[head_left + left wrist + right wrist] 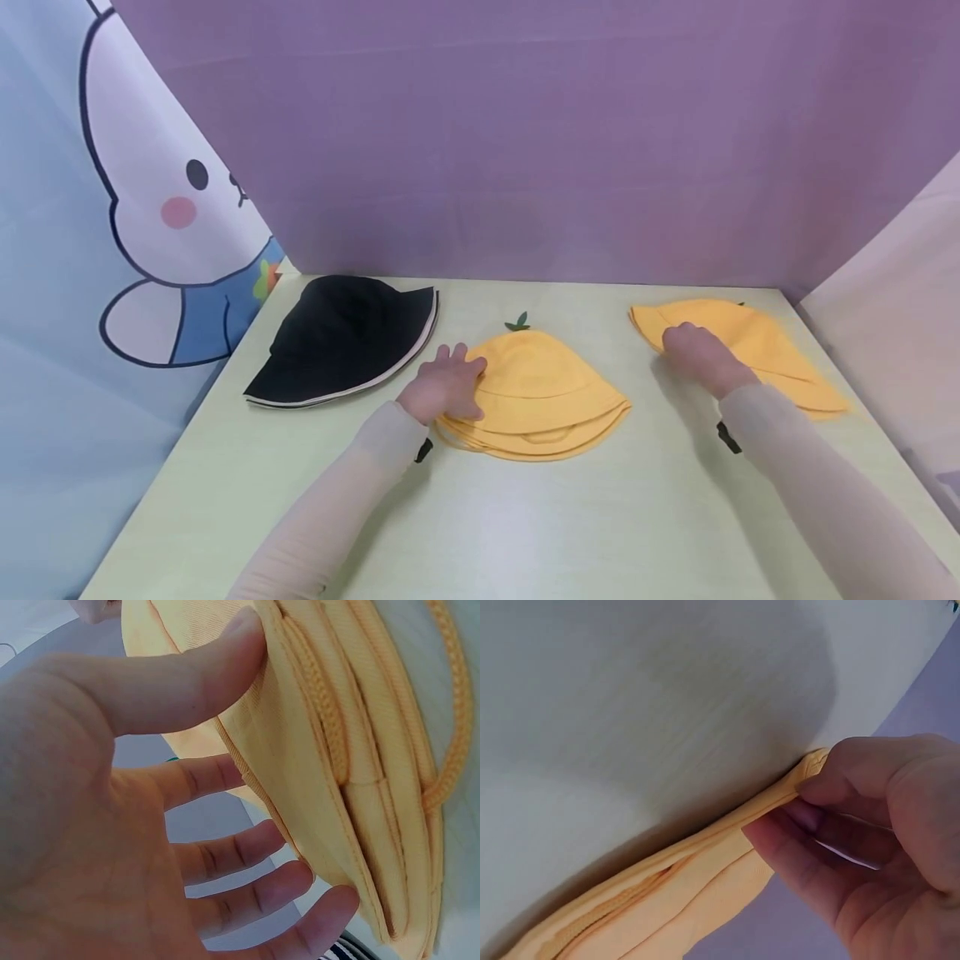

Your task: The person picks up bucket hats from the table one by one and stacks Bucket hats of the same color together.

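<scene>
Yellow bucket hats (543,375), stacked with a green leaf tip on top, sit mid-table. My left hand (444,390) is at the stack's left side, fingers spread. In the left wrist view its thumb rests on the brim (277,750), and a braided cord (456,712) loops out below the layered edges. Farther right lies another yellow bucket hat (757,337), flattened and slanting. My right hand (703,357) pinches its brim at the near left; the right wrist view shows thumb and fingers on the folded edge (727,832).
A black bucket hat (352,337) with a pale-trimmed brim lies at the table's left rear. Behind the pale table (525,533) hangs a purple cloth (525,150). A blue curtain with a cartoon rabbit (172,208) borders the left side.
</scene>
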`<action>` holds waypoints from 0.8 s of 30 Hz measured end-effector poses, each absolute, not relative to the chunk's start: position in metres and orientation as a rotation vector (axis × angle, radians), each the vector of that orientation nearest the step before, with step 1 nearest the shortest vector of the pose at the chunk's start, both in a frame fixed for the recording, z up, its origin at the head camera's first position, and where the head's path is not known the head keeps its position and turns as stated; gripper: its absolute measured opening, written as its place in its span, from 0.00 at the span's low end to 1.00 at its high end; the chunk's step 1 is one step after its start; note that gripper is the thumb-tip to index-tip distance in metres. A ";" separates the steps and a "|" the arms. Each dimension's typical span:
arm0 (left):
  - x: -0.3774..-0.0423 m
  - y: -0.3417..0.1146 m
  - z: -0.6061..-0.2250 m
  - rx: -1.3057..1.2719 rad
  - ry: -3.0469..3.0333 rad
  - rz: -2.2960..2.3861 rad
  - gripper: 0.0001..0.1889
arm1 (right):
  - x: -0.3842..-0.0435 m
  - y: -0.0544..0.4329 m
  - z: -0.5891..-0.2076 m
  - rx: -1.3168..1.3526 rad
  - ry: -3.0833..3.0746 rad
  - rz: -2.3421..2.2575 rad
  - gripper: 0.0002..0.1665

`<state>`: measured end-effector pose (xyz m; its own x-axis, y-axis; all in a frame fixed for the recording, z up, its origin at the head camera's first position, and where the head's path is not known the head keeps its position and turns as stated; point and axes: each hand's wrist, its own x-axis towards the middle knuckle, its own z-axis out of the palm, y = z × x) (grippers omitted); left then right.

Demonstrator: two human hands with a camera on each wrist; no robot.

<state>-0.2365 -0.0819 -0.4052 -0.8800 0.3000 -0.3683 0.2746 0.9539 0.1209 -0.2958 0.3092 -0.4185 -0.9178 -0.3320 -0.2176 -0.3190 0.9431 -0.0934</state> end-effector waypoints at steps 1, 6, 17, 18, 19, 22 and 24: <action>-0.237 -0.082 -0.405 0.415 2.717 0.093 0.38 | -0.293 0.307 -0.419 -0.513 2.866 -0.075 0.11; -0.237 -0.081 -0.405 0.411 2.717 0.102 0.38 | -0.277 0.295 -0.424 -0.642 2.898 -0.083 0.14; -0.238 -0.080 -0.408 0.409 2.719 0.106 0.38 | -0.233 0.275 -0.424 -0.843 2.924 -0.145 0.15; -0.238 -0.080 -0.408 0.410 2.719 0.104 0.38 | -0.231 0.274 -0.424 -0.854 2.921 -0.148 0.15; -0.239 -0.080 -0.408 0.409 2.720 0.105 0.38 | -0.229 0.274 -0.423 -0.865 2.920 -0.151 0.15; -0.239 -0.080 -0.409 0.404 2.719 0.099 0.38 | -0.227 0.275 -0.421 -0.859 2.894 -0.186 0.16; -0.239 -0.080 -0.409 0.401 2.717 0.096 0.38 | -0.228 0.278 -0.418 -0.823 2.864 -0.232 0.17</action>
